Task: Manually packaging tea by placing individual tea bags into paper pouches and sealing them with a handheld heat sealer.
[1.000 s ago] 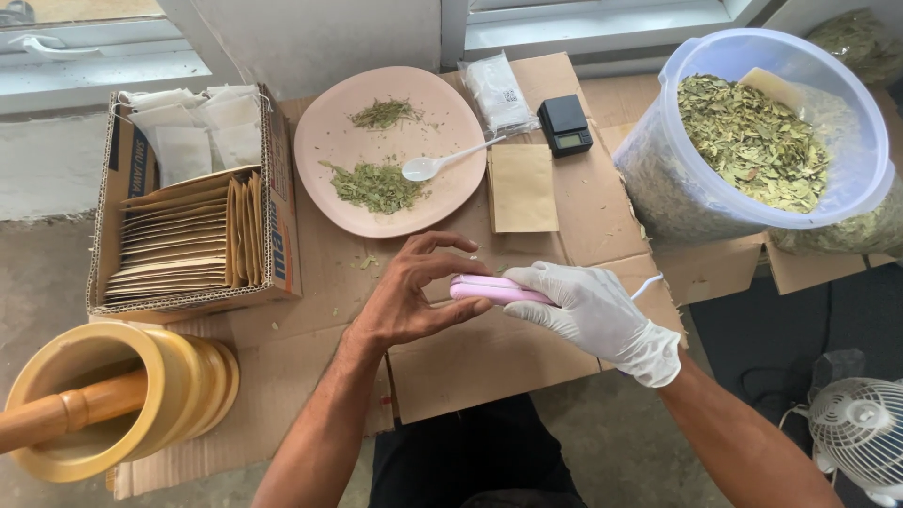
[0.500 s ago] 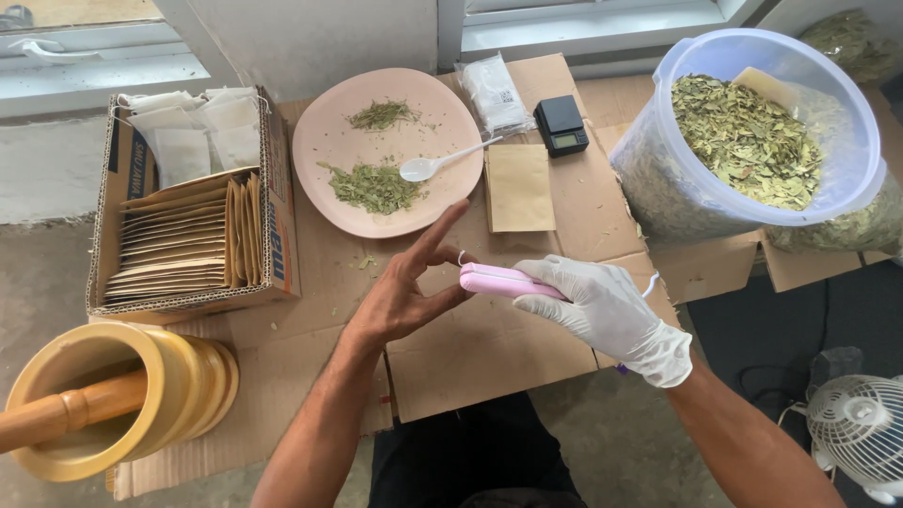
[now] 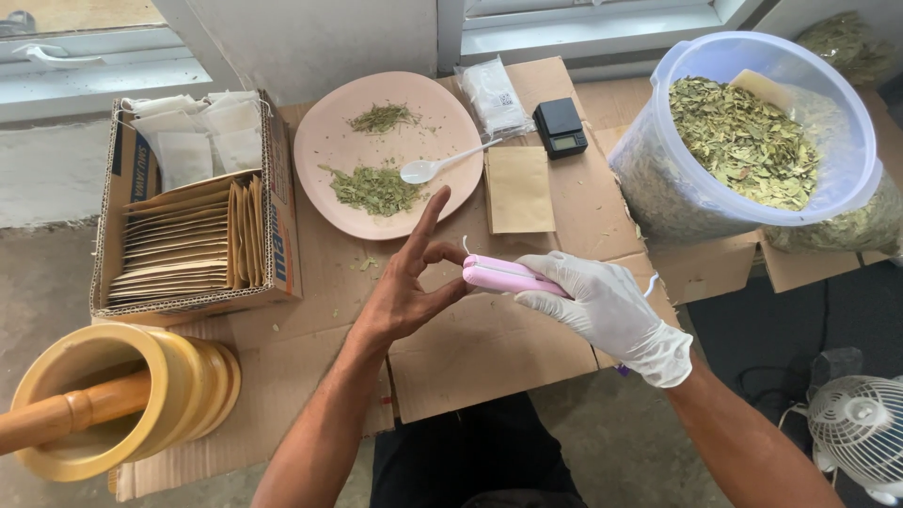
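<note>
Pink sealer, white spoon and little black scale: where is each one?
Pink sealer (image 3: 499,275), head view, middle of its body.
White spoon (image 3: 419,170), head view, its bowl.
Black scale (image 3: 561,126), head view, top face.

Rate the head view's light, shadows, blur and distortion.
Head view: even, soft daylight; only faint shadows under the left hand and gloved right hand; pink sealer and leaf tub sharp; wide-angle bending at the edges, on mortar and fan.

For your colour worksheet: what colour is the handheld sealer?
Pale pink handheld sealer, seen in the head view.
</note>
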